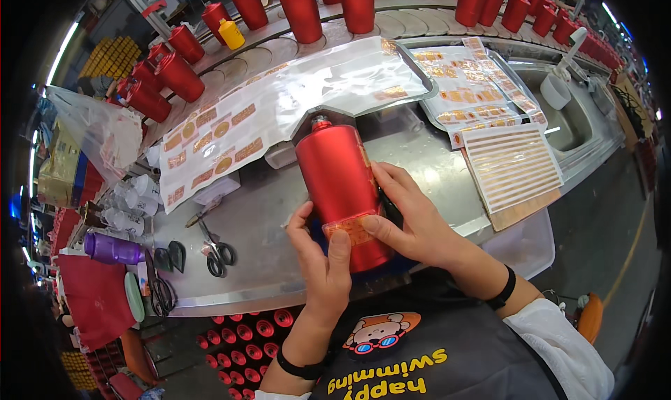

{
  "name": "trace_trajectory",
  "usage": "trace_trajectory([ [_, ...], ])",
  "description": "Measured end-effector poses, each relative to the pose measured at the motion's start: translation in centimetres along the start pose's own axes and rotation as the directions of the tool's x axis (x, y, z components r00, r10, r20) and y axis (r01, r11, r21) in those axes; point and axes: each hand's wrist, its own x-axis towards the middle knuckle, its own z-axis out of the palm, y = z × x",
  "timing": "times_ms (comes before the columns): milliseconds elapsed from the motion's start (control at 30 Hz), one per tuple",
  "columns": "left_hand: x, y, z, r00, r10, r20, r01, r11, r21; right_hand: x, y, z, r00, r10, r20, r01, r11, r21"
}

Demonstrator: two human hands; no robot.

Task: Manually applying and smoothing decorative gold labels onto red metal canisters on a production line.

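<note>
red bottle (340,190) lies between my hands over the desk (265,218), long axis running away from me, cap end far. left hand (323,260) grips its base, thumb pressing the gold label (349,228); right hand (412,215) clasps the right flank, fingertips on the same label.

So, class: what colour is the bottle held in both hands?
Matte red bottle, with a gold-orange label near its base; head view.

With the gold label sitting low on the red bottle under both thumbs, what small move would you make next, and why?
Probably smooth the small gold rectangular label outward with both thumbs. The left hand and right hand hold the matte red metal bottle tilted above the steel worktable, thumbs resting on the label's lower edge, so pressing its ends down seems the natural finish.
</note>
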Motion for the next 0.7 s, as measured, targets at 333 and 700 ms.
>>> trace_trajectory([
  [333,0.4,0.7,-0.3,0.989,-0.143,0.035,0.147,0.960,-0.237,0.1,-0.1,-0.2,1.000,-0.011,0.013,0.011,1.000,-0.003],
  [700,-3.4,2.9,0.2,0.881,0.364,0.304,-0.469,0.574,0.672,0.2,0.1,-0.2,0.997,-0.068,0.025,0.068,0.998,-0.016],
])
